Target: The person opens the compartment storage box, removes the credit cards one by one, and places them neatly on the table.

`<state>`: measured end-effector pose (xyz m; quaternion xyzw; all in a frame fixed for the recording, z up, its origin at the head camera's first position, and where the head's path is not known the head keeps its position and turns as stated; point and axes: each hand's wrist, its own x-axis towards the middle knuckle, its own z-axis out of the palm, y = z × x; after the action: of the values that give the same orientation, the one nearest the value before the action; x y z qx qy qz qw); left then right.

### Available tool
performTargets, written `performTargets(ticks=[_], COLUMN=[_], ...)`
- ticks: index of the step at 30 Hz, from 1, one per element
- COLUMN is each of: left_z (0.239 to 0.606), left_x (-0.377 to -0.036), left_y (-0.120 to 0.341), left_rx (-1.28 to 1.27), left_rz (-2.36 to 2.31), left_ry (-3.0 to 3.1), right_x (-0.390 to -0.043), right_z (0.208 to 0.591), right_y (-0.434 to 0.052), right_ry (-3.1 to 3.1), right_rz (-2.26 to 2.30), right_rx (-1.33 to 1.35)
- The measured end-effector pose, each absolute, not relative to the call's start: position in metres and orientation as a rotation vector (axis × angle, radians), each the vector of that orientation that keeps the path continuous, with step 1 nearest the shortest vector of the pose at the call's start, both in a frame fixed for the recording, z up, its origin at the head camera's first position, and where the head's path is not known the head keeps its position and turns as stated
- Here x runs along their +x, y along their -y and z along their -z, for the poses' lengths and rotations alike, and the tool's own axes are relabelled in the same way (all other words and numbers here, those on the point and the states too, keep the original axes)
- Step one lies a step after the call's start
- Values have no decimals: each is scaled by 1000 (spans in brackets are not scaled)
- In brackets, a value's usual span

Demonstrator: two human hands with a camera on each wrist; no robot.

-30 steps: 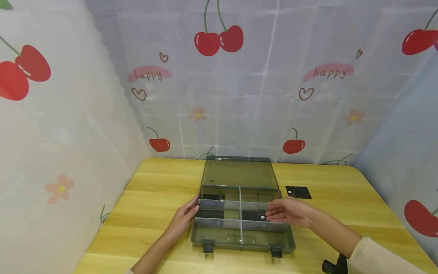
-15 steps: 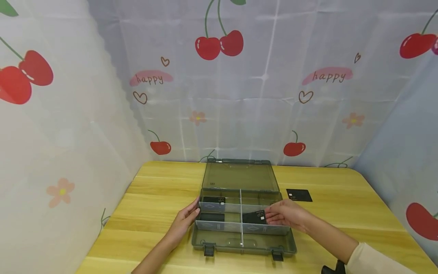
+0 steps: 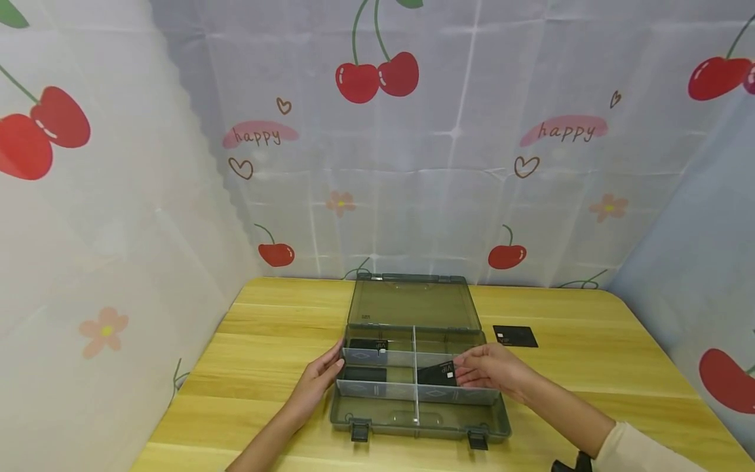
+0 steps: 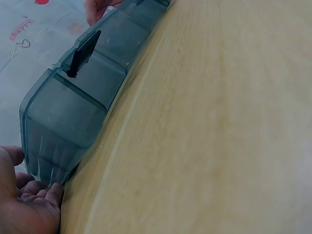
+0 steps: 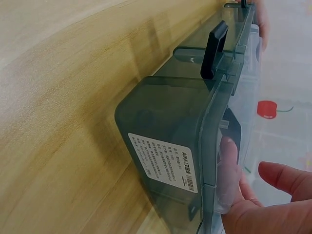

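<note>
A translucent grey-green storage box stands with its lid laid back, divided into several compartments. My left hand grips its left side, thumb at the rim and fingertips at the lower edge in the left wrist view. My right hand reaches into the middle right compartment. Its fingers touch the right end of a black VIP card, which slants up to the right; the thumb stands apart. Another black VIP card lies in the back left compartment, and a plain black card in the middle left one.
A black card lies on the wooden table right of the box. Two black latches jut from the box's front. A black object shows by the right sleeve. Cherry-printed curtains enclose the table.
The VIP card at my right hand has tilted, its right end rising. My right hand has shifted slightly left; my left hand keeps its place on the box. The head view has moved a little.
</note>
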<state>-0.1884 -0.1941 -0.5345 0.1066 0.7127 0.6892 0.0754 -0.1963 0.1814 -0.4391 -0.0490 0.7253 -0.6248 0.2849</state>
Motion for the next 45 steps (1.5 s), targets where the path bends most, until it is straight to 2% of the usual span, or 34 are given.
performTargets(ticks=[45], left_z=[532], left_x=[-188], left_y=[193], left_rx=[308], left_rz=[-2038], left_ry=[-2158], right_x=[-197], right_z=[444], right_y=[-164], right_ry=[-2068], right_rz=[1698], right_rx=[-48])
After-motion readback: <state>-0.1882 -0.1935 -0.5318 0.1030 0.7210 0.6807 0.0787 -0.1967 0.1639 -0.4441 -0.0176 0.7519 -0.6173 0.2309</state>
